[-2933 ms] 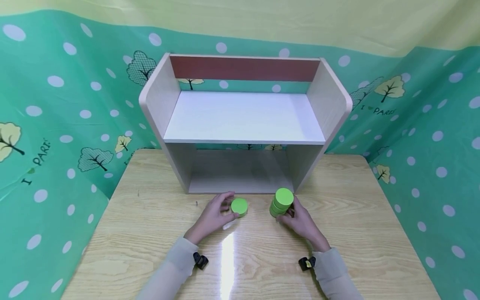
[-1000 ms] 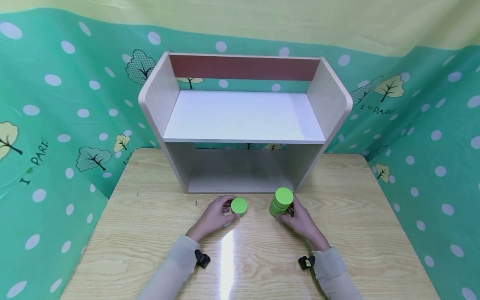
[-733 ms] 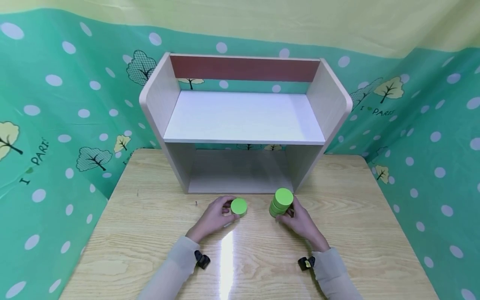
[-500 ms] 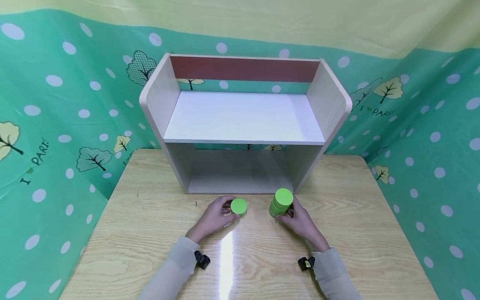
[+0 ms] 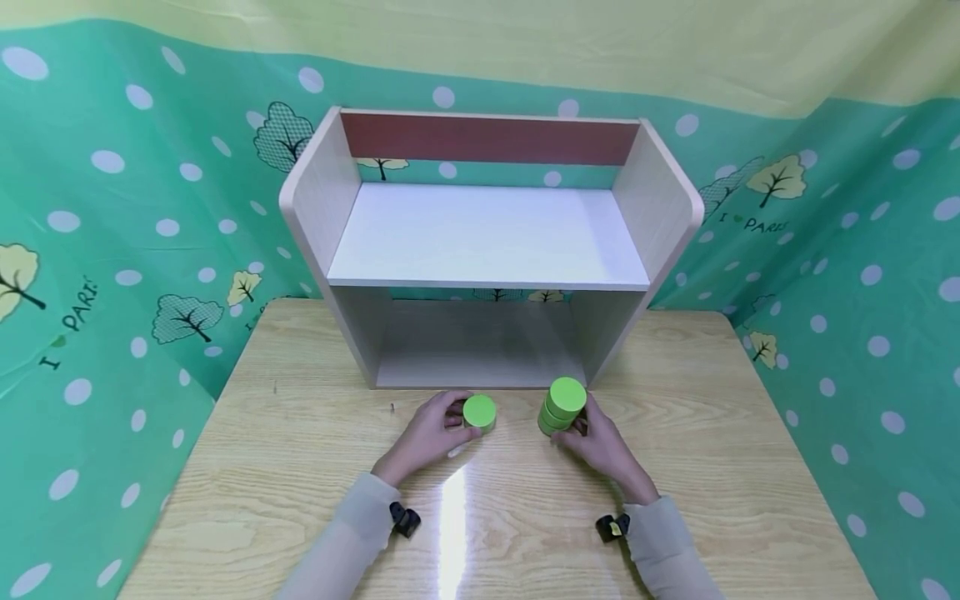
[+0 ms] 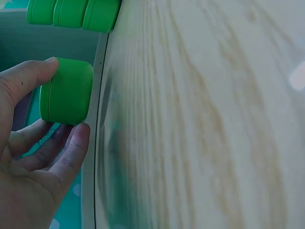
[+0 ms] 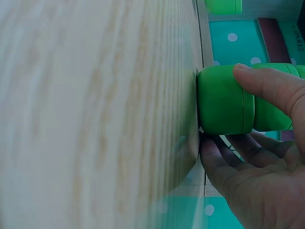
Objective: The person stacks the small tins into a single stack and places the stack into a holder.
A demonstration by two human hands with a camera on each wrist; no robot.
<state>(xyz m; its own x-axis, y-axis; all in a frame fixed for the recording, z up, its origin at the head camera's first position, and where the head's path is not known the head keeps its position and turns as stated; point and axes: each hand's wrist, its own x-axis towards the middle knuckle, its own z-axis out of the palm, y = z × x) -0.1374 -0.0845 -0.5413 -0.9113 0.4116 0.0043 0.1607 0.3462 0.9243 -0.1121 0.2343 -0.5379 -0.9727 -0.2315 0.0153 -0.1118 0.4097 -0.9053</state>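
Observation:
Between the thumb and fingers of my left hand (image 5: pixel 426 435) is a short green round jar (image 5: pixel 479 412) with a lid seam. In the left wrist view this jar (image 6: pixel 70 91) appears slightly off the table, its thumb side pressed near the lid. My right hand (image 5: pixel 603 437) grips a stack of similar green jars (image 5: pixel 566 398) standing upright on the table. From the right wrist, the thumb lies on the lowest jar (image 7: pixel 224 99) with fingers curled at its other side. How many jars are stacked is hard to tell.
A pale two-level shelf unit (image 5: pixel 487 233) stands just behind the jars, its lower board's front edge close to both hands. The wooden table (image 5: pixel 262 467) extends to both sides and toward me. A green dotted curtain (image 5: pixel 112 225) hangs behind and around.
Since the earliest frame, my left fingers have closed in around the single jar. Lately that jar shifts a touch to the right. The right hand and the stack stay put.

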